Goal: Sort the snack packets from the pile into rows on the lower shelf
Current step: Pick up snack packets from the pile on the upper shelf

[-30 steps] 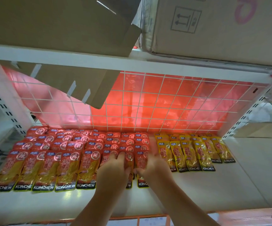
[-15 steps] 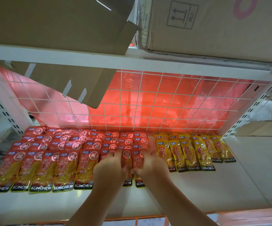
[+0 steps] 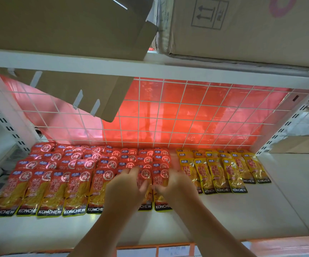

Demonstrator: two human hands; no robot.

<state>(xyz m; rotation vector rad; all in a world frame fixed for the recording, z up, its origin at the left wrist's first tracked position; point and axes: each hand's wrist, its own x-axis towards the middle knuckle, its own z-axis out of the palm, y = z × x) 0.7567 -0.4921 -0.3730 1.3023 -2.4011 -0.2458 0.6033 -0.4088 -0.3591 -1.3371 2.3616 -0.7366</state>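
Red snack packets (image 3: 44, 186) lie in overlapping rows across the left and middle of the lower shelf (image 3: 261, 210). Yellow snack packets (image 3: 224, 173) lie in rows to their right. My left hand (image 3: 126, 186) rests on the front red row, its fingers spread over a red packet (image 3: 144, 175). Beside it, my right hand (image 3: 176, 184) lies on the neighbouring red packet (image 3: 161, 178) at the right end of the red rows, fingers reaching toward the yellow ones. Both hands hide the middles of these packets. No loose pile is in view.
A white wire grid (image 3: 187, 115) with red film behind it closes the shelf's back. A cardboard flap (image 3: 87, 93) hangs down at the upper left. Cardboard boxes (image 3: 252, 28) sit on the shelf above. Bare white shelf surface runs along the front and right.
Both hands stay on the same two front red packets, shifting them only slightly toward the back. The view has moved a little to the left.
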